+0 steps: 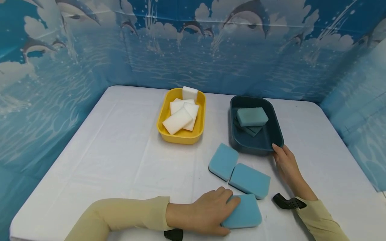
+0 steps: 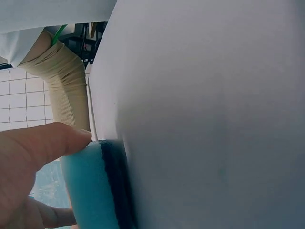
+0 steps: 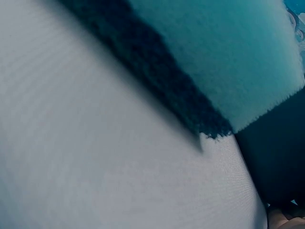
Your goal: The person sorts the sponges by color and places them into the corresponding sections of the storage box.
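My left hand (image 1: 208,211) grips the left end of a light blue sponge (image 1: 245,212) with a dark underside, which lies at the front of the table. In the left wrist view, the thumb presses one edge of that sponge (image 2: 90,186). My right hand (image 1: 287,167) pinches the front right corner of a dark teal tub (image 1: 277,127), thumb at the rim. Inside the tub a green-blue sponge (image 1: 252,116) rests on darker pieces. Two more light blue sponges, one on the left (image 1: 223,161) and one on the right (image 1: 250,180), lie between the hands and the tub.
A yellow tub (image 1: 181,140) holding several white sponge blocks (image 1: 178,120) stands left of the dark one. White cloth covers the table (image 1: 120,150). A blue dolphin-print curtain (image 1: 193,57) hangs behind and along both sides.
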{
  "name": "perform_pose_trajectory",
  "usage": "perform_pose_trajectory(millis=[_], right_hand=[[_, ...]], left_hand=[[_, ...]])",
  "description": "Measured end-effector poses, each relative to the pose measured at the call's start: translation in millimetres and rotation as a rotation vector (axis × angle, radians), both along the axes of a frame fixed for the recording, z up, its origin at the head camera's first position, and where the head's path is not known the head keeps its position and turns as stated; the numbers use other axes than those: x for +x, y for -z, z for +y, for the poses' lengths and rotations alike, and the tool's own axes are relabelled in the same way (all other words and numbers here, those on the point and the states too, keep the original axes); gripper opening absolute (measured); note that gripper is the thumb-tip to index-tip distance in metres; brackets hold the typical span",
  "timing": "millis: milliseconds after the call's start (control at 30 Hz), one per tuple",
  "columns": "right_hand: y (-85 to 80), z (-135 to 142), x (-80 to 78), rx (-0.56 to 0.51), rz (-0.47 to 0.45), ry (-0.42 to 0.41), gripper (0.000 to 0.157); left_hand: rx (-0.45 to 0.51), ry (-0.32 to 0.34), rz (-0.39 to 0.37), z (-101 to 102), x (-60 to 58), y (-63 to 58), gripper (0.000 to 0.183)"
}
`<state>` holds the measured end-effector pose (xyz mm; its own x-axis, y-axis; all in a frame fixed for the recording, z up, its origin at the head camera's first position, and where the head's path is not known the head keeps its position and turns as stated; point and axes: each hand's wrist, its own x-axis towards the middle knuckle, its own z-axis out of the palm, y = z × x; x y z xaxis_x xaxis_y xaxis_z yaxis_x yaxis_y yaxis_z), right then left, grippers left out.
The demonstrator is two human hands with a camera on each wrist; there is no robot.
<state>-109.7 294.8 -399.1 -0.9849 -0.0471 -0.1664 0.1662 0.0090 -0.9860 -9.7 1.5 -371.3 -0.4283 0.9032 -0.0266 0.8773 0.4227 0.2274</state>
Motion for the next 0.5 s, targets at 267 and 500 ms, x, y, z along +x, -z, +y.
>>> perform_pose_trajectory(millis=[267,500], right_hand=[[0.2,-1.1,0.2,0.004,-0.01,0.008,0.078],[-0.1,-0.1,1.0,-0.011,0.004,0.0,0.078]], left_hand=[[0.032,0.022,0.015,-3.5,0.3,-2.7,0.07],[0.043,0.05,-0.031,-4.0,-0.4,-6.3,0.069]])
